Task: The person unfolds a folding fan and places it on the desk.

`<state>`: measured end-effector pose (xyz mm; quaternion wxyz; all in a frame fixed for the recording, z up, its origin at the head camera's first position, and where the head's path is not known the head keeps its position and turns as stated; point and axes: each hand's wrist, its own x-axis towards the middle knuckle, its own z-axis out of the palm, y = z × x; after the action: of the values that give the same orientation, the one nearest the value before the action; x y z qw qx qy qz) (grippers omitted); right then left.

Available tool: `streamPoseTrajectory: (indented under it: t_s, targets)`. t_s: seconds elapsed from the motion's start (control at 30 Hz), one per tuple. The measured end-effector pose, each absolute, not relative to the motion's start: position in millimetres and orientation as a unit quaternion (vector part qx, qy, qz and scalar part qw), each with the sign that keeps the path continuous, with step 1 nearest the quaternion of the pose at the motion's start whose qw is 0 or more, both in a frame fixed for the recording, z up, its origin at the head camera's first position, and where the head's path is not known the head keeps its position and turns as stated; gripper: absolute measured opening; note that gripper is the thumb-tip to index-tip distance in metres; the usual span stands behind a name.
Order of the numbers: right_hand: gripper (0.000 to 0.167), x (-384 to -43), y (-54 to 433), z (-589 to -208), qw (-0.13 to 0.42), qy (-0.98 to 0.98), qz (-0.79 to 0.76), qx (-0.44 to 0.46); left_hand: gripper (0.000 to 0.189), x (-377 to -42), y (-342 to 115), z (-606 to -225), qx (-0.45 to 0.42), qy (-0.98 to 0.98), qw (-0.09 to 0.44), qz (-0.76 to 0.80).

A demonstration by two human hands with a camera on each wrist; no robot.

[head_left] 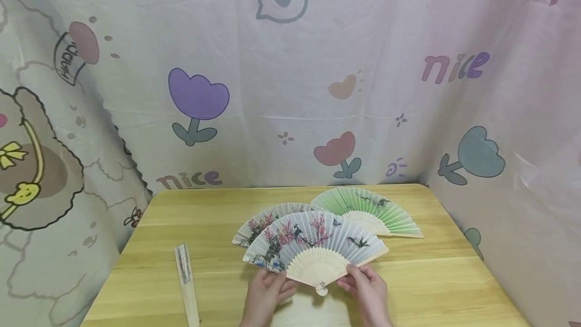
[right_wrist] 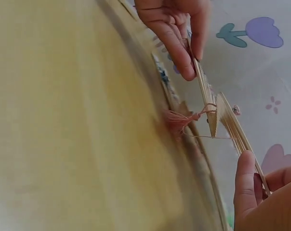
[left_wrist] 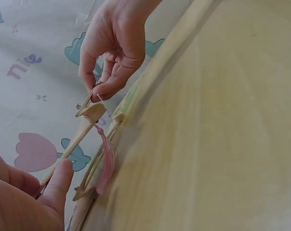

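Observation:
A spread folding fan [head_left: 320, 231], pale grey-white with pink blossoms and dark birds, is held up over the table by both hands. My left hand [head_left: 268, 291] pinches its left outer rib between thumb and fingers. On the other side, my right hand [head_left: 367, 289] grips the right outer rib the same way. From the pivot hangs a pink tassel [left_wrist: 107, 163], best seen in the left wrist view. Behind lie two more spread fans: a white blossom-printed fan [head_left: 254, 226], partly covered, and a green fan [head_left: 401, 216].
A folded fan [head_left: 187, 284] lies at the left on the wooden table [head_left: 454, 286], pointing toward the near edge. Printed cloth [head_left: 272, 64] hangs behind the table and along both sides.

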<state>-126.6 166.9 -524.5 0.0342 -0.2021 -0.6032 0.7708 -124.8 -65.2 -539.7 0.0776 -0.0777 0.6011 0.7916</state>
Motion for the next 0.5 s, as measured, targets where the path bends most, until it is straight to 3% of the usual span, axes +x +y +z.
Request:
streamPoseTrajectory:
  t_s: [0.5]
  targets:
    - [0.021,-96,178,-545,-0.013,-0.601,0.755,-0.264,0.039,-108,-68,-545,-0.114,0.607,0.131,0.775]
